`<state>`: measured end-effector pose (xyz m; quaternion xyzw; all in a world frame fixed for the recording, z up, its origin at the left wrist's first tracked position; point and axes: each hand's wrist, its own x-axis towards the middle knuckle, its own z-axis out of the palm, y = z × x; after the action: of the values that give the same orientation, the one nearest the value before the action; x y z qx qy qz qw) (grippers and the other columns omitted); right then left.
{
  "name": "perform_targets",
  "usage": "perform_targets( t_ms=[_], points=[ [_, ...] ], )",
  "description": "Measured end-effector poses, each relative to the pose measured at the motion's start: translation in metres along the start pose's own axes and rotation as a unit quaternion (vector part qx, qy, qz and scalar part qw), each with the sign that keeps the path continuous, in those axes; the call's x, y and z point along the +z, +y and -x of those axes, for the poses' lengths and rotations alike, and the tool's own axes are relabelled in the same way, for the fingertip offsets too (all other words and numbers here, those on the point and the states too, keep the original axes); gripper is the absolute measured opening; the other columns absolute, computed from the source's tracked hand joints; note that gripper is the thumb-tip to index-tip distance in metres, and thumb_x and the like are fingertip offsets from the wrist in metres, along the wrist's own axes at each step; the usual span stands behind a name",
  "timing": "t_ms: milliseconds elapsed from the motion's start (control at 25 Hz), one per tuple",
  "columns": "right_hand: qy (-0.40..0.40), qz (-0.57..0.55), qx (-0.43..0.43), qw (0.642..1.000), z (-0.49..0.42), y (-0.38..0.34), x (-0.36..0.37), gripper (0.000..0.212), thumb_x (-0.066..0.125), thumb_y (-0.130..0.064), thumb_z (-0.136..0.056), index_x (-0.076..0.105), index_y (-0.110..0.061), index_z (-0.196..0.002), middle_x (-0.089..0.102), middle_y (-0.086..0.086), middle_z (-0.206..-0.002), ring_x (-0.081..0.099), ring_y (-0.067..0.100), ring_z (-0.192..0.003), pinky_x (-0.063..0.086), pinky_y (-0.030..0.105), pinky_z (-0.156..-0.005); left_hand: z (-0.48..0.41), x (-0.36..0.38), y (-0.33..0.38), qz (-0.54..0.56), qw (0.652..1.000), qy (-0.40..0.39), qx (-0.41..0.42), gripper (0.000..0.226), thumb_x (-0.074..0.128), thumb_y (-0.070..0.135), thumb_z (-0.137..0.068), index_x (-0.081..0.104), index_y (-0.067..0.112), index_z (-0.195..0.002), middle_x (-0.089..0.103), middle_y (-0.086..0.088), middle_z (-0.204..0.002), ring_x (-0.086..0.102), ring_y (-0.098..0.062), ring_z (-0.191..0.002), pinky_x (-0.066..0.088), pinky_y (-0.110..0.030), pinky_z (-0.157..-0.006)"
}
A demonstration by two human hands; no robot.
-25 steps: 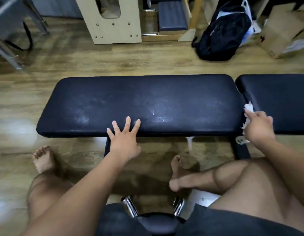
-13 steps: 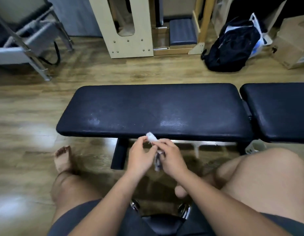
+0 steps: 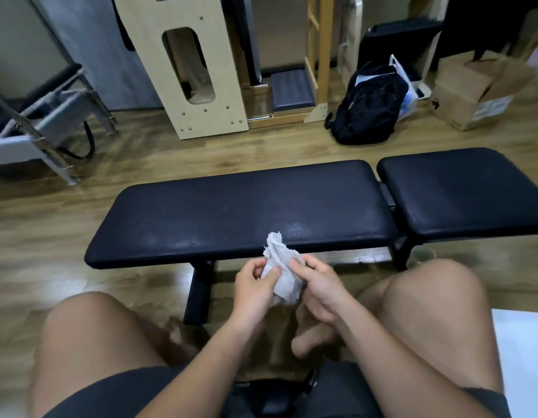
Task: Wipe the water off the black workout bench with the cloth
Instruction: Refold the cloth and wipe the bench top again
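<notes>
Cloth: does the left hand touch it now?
Touching. In the head view the left hand pinches the grey cloth, its thumb lying on the fabric.

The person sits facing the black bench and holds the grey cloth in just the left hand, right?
Not quite. The head view shows both hands on it: the left hand and the right hand together grip the bunched grey cloth. The rest stands: the person sits facing the black bench.
</notes>
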<state>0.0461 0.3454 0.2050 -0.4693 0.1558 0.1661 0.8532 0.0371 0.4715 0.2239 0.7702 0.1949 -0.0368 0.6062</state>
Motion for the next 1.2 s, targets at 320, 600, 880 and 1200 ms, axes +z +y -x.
perform_targets(
  t_ms=[320, 600, 880, 1200],
  points=[
    [0.034, 0.067, -0.023, 0.997, 0.037, 0.004, -0.023, 0.015, 0.057, -0.010, -0.094, 0.068, -0.007, -0.103, 0.072, 0.013, -0.092, 0.069, 0.023, -0.079, 0.055, 0.032, -0.065, 0.012, 0.003, -0.002, 0.098, 0.983, -0.125, -0.093, 0.022, 0.077, 0.016, -0.083, 0.067, 0.010, -0.102, 0.075, -0.010, -0.097, 0.072, -0.019, -0.085, 0.055, -0.027, -0.070],
    [0.277, 0.047, -0.067, 0.957, 0.048, -0.005, -0.054, 0.013, 0.052, -0.010, -0.098, 0.065, -0.005, -0.100, 0.072, 0.016, -0.097, 0.068, 0.026, -0.086, 0.056, 0.044, -0.082, 0.009, 0.003, 0.010, 0.165, 0.963, -0.185, -0.104, 0.022, 0.066, -0.003, -0.087, 0.065, -0.001, -0.109, 0.072, -0.022, -0.106, 0.068, -0.035, -0.099, 0.053, -0.048, -0.095],
    [0.379, 0.095, -0.080, 0.917, 0.072, -0.031, -0.077, 0.024, 0.050, -0.020, -0.098, 0.058, -0.015, -0.077, 0.053, 0.006, -0.059, 0.044, 0.016, -0.047, 0.033, 0.024, -0.045, -0.005, -0.007, 0.016, 0.157, 0.967, -0.191, -0.060, 0.024, 0.060, -0.006, -0.088, 0.058, 0.018, -0.093, 0.068, -0.021, -0.098, 0.065, -0.032, -0.085, 0.051, -0.050, -0.079],
    [0.421, 0.240, -0.052, 0.873, 0.089, -0.023, -0.128, 0.019, 0.050, -0.023, -0.092, 0.058, -0.016, -0.077, 0.055, 0.008, -0.070, 0.046, 0.021, -0.058, 0.036, 0.028, -0.053, -0.004, -0.002, 0.045, 0.167, 0.952, -0.243, -0.075, 0.051, 0.067, -0.006, -0.083, 0.058, 0.027, -0.120, 0.069, -0.012, -0.107, 0.066, -0.026, -0.088, 0.051, -0.035, -0.063]
  ],
)
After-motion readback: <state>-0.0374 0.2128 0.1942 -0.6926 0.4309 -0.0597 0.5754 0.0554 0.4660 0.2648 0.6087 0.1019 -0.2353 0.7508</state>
